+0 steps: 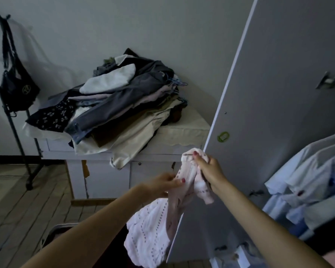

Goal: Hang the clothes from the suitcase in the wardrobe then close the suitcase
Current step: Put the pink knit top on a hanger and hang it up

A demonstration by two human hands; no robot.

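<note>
A pale pink knit garment with dotted eyelet rows is held up in front of the open wardrobe door. Its upper part is clenched in the right hand; a fold just below is pinched by the left hand. The remainder hangs down between the forearms. Light blue shirts are seen hanging inside the wardrobe at the right. A heap of clothes lies on a white cabinet behind. A dark suitcase edge is visible below.
</note>
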